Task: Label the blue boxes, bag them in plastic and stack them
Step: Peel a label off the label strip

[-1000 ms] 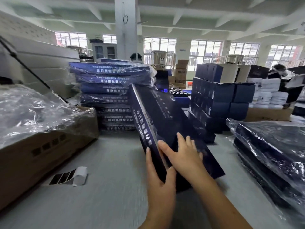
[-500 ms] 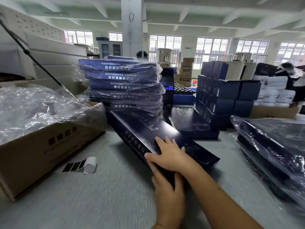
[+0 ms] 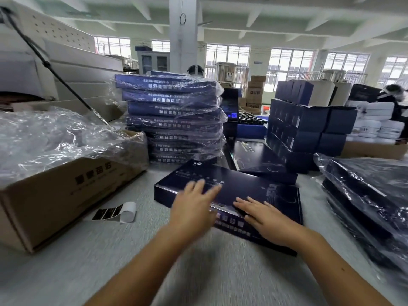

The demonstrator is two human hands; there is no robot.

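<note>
A flat dark blue box [image 3: 240, 191] lies on the grey table [image 3: 88, 261] in front of me. My left hand [image 3: 194, 206] lies open on its near left part, fingers straight, blurred by motion. My right hand [image 3: 262, 215] rests flat on its near edge. Behind the box stands a tall stack of bagged blue boxes [image 3: 174, 120]. A strip of dark labels [image 3: 114, 212] on white backing curls on the table to the left. A second unbagged blue box [image 3: 258, 160] lies behind, to the right.
A cardboard carton [image 3: 55, 195] full of clear plastic bags [image 3: 44, 135] sits at the left. Bagged boxes [image 3: 364, 195] pile at the right edge. Small blue cartons [image 3: 309, 122] are stacked at the back right. A person [image 3: 395, 102] works far right.
The box was held up on edge, then tipped down; it now lies flat. My left hand moved from its near edge onto its top. The camera view shifted left.
</note>
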